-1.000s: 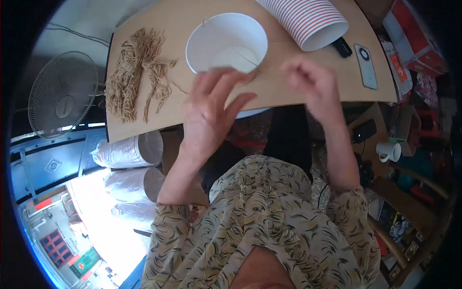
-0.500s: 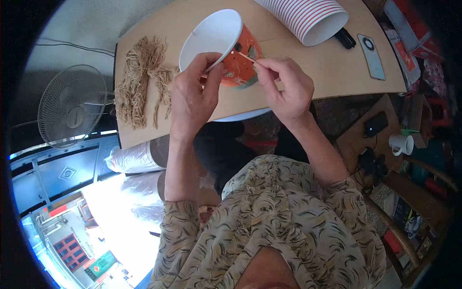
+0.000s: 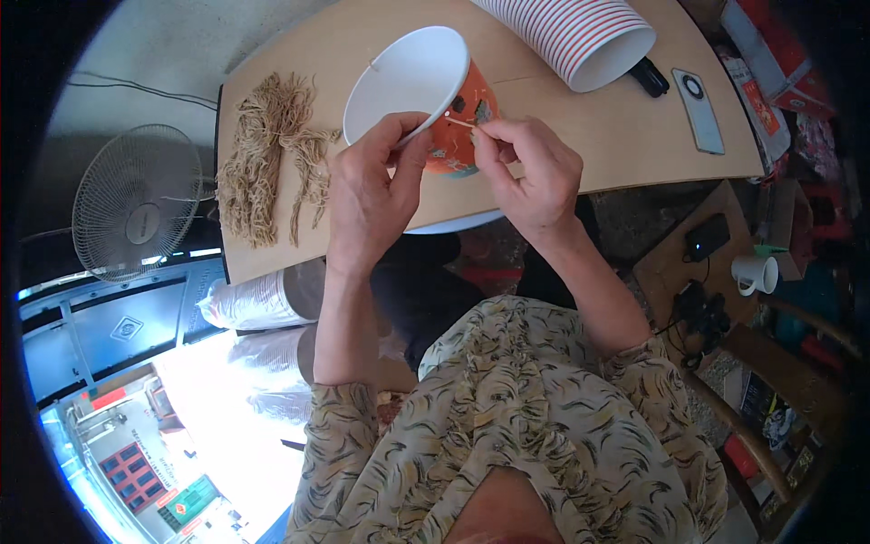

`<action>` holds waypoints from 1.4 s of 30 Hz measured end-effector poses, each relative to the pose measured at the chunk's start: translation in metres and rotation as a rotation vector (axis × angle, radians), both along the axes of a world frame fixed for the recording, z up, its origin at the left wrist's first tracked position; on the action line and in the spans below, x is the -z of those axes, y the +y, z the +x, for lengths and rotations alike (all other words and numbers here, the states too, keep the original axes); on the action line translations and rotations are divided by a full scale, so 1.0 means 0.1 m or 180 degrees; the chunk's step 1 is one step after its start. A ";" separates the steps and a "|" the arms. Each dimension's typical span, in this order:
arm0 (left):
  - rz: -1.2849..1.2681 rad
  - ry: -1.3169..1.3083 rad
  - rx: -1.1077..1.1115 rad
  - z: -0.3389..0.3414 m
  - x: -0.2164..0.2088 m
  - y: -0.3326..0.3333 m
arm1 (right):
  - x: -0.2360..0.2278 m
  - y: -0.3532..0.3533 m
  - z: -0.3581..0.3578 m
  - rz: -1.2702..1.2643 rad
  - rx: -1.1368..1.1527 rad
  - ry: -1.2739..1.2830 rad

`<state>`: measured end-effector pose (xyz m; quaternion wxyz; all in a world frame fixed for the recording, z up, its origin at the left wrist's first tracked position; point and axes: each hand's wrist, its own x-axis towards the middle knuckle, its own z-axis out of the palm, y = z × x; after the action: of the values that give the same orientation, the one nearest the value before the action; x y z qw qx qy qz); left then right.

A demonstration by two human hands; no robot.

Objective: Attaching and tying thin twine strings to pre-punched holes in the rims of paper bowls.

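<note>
A paper bucket (image 3: 412, 82), white inside and orange-printed outside, lies tilted on the table with its mouth turned up to the left. My left hand (image 3: 373, 190) is closed on its near rim, thumb and fingers pinching the edge. Between the thumb and fingertips of my right hand (image 3: 536, 177) is a thin piece of tan twine (image 3: 460, 121). The twine's tip meets the bucket's side at a small pale spot just below the rim; whether it enters a hole I cannot tell. A bit of twine also shows at the rim's far side.
Bundles of tan twine (image 3: 258, 163) lie on the table (image 3: 544, 136) at the left. A stack of nested paper buckets (image 3: 580, 41), a black object (image 3: 650, 77) and a phone (image 3: 698, 109) are at the right. A fan (image 3: 140, 204) stands left; a mug (image 3: 754, 275) sits lower right.
The bucket has shifted slightly toward me and to the right. My right hand has come a little closer to the rim, bringing the twine's tip up to the pale spot.
</note>
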<state>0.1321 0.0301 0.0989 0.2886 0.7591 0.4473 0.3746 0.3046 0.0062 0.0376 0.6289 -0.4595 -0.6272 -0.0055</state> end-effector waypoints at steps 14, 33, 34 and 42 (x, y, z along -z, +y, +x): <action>0.0059 0.0007 -0.0016 0.05 0.02 -0.05 | 0.02 -0.02 0.04 -0.0099 0.0092 -0.0089; -0.0172 0.0187 0.0304 -0.02 0.10 -0.18 | 0.22 -0.19 -0.04 -0.0379 -0.0447 0.0081; -0.0273 -0.0037 0.0322 -0.03 0.15 -0.18 | 0.22 -0.20 -0.04 -0.0431 -0.0452 0.0072; -0.0971 -0.0515 0.0610 -0.07 0.10 -0.19 | 0.23 -0.21 -0.03 -0.0657 -0.0494 0.0051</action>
<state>0.1248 0.0106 0.0886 0.4696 0.7131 0.4000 0.3331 0.3016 -0.0153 0.0148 0.5818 -0.4719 -0.6530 0.1115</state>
